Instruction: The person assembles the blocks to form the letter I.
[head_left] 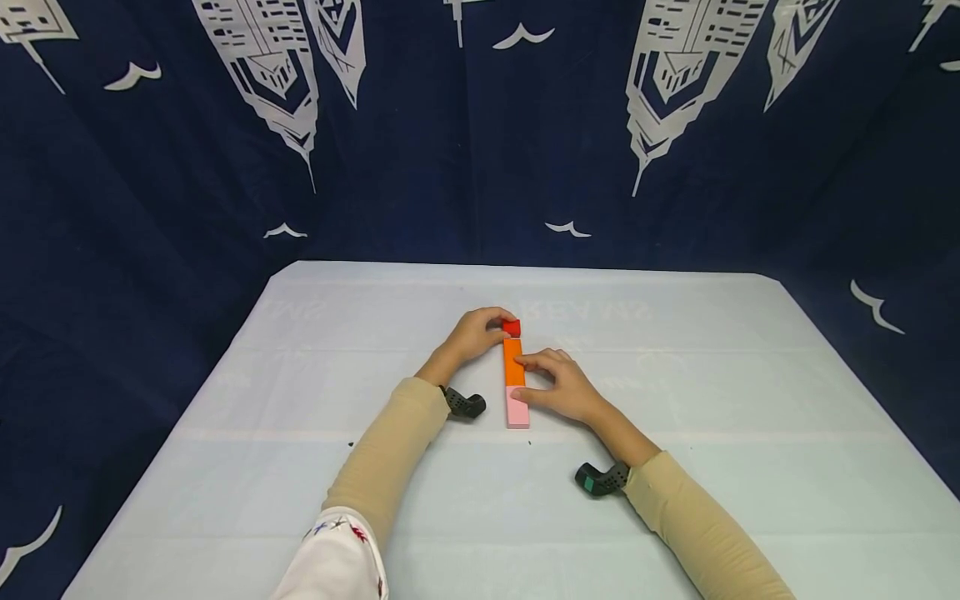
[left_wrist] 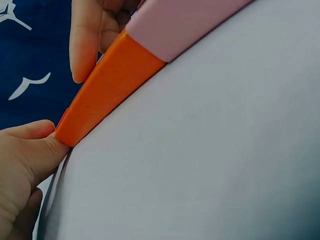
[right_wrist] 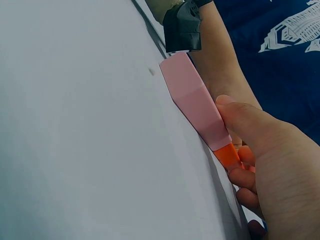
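A red block [head_left: 512,328], an orange block [head_left: 513,367] and a pink block [head_left: 518,414] form a narrow row on the table, red at the far end. My left hand [head_left: 472,335] pinches the red block between thumb and forefinger, its thumb close to the orange block's far end. From the right side, my right hand [head_left: 564,385] touches the row, forefinger at the orange block and thumb on the pink one. In the left wrist view the orange block [left_wrist: 107,90] meets the pink block [left_wrist: 187,25] end to end. The right wrist view has the right thumb along the pink block's edge [right_wrist: 195,100].
A white cloth covers the table [head_left: 262,467]. Behind it hangs a dark blue curtain [head_left: 465,183] with white building and bird prints. Black wrist devices [head_left: 467,405] sit on both forearms. Small dark specks lie on the cloth.
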